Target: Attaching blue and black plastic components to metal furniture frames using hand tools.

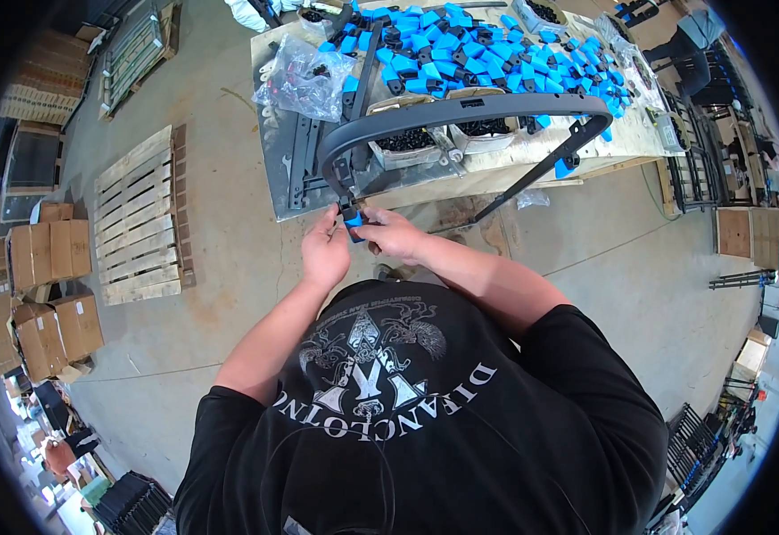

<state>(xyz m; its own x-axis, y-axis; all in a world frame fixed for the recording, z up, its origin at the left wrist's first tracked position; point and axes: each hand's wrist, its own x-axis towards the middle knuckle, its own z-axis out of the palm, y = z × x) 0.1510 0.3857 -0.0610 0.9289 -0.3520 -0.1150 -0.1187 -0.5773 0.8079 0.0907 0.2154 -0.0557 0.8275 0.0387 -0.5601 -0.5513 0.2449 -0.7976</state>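
Observation:
A bent dark grey metal tube frame (443, 113) arches over the near edge of the workbench, and its left end comes down between my hands. On that end sits a blue-and-black plastic end cap (354, 221). My right hand (393, 235) pinches this cap from the right, thumb and fingers closed on it. Fingers curled, my left hand (326, 252) presses against the cap's left side; its fingertips are partly hidden. The frame's other leg slants down to the right of my hands, with another blue cap (566, 167) near its upper bend.
The workbench (621, 147) carries a large heap of blue-and-black caps (461, 49), boxes of small black parts (487, 129), a clear plastic bag (305, 78) and flat metal bars (305, 160). A wooden pallet (138, 218) and cardboard boxes (50, 250) stand left. Another person (694, 45) is at far right.

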